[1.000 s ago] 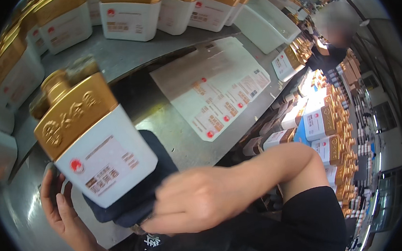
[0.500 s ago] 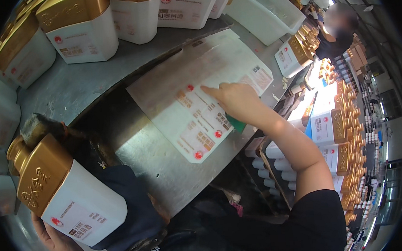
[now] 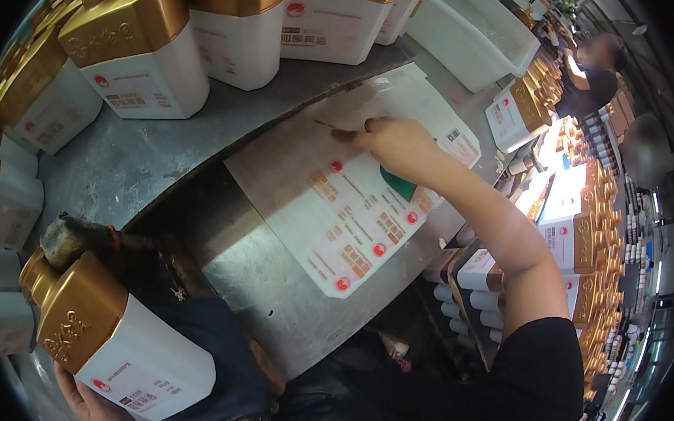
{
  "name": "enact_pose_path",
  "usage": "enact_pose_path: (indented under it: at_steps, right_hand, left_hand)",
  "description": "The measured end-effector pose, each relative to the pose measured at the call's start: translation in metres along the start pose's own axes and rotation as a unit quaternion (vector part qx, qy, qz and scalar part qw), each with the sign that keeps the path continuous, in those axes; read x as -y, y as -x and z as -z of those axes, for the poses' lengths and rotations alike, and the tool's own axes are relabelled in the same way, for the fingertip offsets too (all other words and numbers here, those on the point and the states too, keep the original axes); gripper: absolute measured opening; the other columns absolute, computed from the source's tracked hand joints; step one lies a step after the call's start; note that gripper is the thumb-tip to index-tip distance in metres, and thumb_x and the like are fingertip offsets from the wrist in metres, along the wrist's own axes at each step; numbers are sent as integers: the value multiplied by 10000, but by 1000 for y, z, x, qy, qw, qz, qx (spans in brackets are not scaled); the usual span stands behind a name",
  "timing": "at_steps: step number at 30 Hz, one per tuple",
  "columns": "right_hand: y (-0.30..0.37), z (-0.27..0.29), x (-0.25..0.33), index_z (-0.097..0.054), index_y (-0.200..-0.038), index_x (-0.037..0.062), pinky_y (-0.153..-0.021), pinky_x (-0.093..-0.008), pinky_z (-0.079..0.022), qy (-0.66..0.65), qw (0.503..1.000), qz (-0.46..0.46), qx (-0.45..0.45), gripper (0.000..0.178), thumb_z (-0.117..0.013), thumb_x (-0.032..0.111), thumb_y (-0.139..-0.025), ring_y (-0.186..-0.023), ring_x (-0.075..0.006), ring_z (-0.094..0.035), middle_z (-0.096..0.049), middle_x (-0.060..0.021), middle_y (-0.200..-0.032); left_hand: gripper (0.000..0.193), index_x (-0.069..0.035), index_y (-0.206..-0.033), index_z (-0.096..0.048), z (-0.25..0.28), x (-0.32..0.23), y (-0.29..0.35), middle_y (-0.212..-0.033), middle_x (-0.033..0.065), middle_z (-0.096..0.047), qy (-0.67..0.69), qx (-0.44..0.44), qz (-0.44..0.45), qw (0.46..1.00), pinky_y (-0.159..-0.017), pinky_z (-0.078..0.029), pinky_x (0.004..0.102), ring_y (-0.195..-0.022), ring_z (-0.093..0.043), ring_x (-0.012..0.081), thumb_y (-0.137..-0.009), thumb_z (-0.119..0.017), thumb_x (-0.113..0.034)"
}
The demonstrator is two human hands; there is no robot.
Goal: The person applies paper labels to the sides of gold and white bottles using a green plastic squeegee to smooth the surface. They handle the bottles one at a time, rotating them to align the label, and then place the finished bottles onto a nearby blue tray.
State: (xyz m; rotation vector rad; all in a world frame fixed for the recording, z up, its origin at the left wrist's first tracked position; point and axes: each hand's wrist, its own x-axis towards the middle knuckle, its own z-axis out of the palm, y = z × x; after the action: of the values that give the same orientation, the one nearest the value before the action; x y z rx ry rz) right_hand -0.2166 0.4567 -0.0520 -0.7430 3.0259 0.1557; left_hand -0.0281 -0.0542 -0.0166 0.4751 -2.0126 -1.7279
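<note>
A white bottle with a gold shoulder point(image 3: 130, 345) and a red round mark lies tilted over a dark cloth-covered rest point(image 3: 226, 358) at the lower left. My left hand point(image 3: 104, 415) curls round its near underside, with some fingers hidden behind it. Over a pale sheet of printed labels point(image 3: 291, 230), my right hand point(image 3: 399, 150) has its fingers drawn together. A green flat piece point(image 3: 397, 184) shows beneath the palm and seems held there. By the fingertips is a thin brown printed mark; whether they pinch a label, I cannot make out.
Gold-topped white bottles point(image 3: 139, 60) stand along the back and left of the metal table point(image 3: 290, 313). A white plastic tub point(image 3: 465, 26) sits at the far right. Stacked bottles point(image 3: 572, 231) fill the right side. Beyond them is another person point(image 3: 592, 83).
My right hand has lifted and curled its fingers, where a finger touched the sheet before. The green piece moved with it. The view has shifted slightly. My left hand stays on the bottle.
</note>
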Motion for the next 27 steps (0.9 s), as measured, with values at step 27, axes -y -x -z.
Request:
enact_pose_path:
  at_steps: [27]
  right_hand:
    - [-18, 79, 87, -691, -911, 14, -740, -252, -494, -557, 825, -61, 68, 156, -698, 169, -897, -804, -89, -624, -688, -28, -844]
  left_hand:
    - [309, 29, -1240, -595, -29, -56, -1, -1204, 97, -628, -173, -3, -122, 977, -998, -412, 293, -1110, -567, 142, -987, -499, -119]
